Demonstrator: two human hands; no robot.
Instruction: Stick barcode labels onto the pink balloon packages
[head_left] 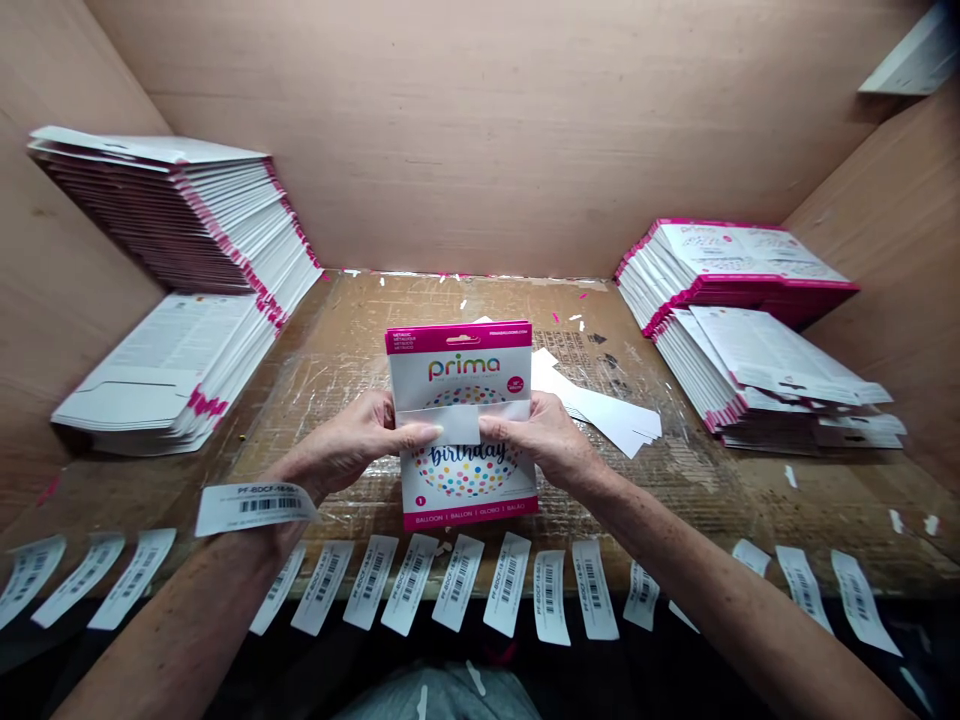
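Observation:
Upright in front of me is a bundle of balloon packets (469, 490), white and pink, printed "prima" and "birthday". A white paper band (441, 424) runs across its front, with its ends overlapping near the middle. My left hand (375, 428) grips the bundle's left side, its thumb pressing on the band. On the right side my right hand (551, 435) does the same, thumb on the band near the overlap. The fingers of both hands are hidden behind the bundle. A barcode label (255, 508) is stuck on my left wrist.
Tall stacks of packets stand at left (225, 230) and right (697, 290). Loose white paper strips (619, 410) lie behind my right hand. Several barcode labels (457, 583) hang along the front edge of the cardboard-covered table (337, 340). Wooden panels (450, 130) enclose the back and sides.

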